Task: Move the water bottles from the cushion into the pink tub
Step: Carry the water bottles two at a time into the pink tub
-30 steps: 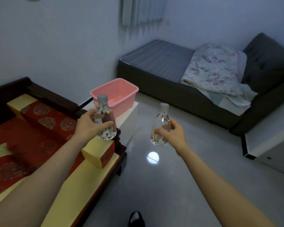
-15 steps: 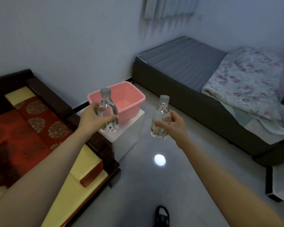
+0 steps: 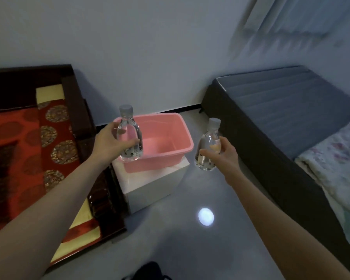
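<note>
My left hand (image 3: 109,144) grips a clear water bottle (image 3: 129,136) with a grey cap, held upright over the left front corner of the pink tub (image 3: 178,128). The tub looks empty inside and rests on a white box (image 3: 156,186). My right hand (image 3: 222,156) holds a second clear bottle (image 3: 207,146) upright, just right of the tub and above the floor. The red and gold cushion (image 3: 22,154) lies on the dark wooden seat at the left.
A dark wooden seat frame (image 3: 77,110) runs between the cushion and the tub. A grey bed (image 3: 287,110) with a flowered blanket (image 3: 335,162) fills the right side. A bright light spot (image 3: 206,216) shines on the grey floor. A dark shoe (image 3: 148,271) shows at the bottom edge.
The view has come closer to the tub. Both hands carried their bottles forward; the left bottle now hangs over the tub's corner and the right bottle is beside its right wall.
</note>
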A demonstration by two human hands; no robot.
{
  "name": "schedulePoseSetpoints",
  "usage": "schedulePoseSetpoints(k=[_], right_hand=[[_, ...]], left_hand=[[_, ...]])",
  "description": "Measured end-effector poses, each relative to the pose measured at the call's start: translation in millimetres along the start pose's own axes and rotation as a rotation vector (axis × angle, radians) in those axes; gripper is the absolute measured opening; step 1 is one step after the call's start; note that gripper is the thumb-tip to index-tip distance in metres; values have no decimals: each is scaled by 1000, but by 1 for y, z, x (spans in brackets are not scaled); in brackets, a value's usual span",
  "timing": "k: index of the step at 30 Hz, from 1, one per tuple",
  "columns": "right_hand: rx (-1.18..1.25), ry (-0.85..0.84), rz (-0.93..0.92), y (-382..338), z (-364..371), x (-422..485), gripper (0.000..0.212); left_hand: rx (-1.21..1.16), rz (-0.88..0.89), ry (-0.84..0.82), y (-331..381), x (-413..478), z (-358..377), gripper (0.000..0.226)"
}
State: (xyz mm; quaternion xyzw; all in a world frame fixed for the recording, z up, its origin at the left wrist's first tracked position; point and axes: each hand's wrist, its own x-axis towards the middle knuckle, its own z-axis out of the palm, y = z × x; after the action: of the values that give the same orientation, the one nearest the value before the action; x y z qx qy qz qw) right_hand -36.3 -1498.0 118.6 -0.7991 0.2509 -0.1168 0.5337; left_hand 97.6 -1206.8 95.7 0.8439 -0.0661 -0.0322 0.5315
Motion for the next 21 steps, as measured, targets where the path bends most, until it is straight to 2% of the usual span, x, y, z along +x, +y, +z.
schedulePoseSetpoints(k=[6, 9, 13, 21], right_hand=[[4, -172, -34, 6, 35, 91, 42], [7, -227, -40, 15, 63, 129, 44], [-30, -247, -8, 31, 105, 186, 46], [-91, -255, 137, 99, 178, 266, 55]], left_hand=[[18, -82, 105, -14, 51, 31, 74], [52, -97, 91, -29, 78, 51, 68], [53, -136, 107, -53, 111, 79, 61], [-8, -267, 75, -115, 178, 141, 69]])
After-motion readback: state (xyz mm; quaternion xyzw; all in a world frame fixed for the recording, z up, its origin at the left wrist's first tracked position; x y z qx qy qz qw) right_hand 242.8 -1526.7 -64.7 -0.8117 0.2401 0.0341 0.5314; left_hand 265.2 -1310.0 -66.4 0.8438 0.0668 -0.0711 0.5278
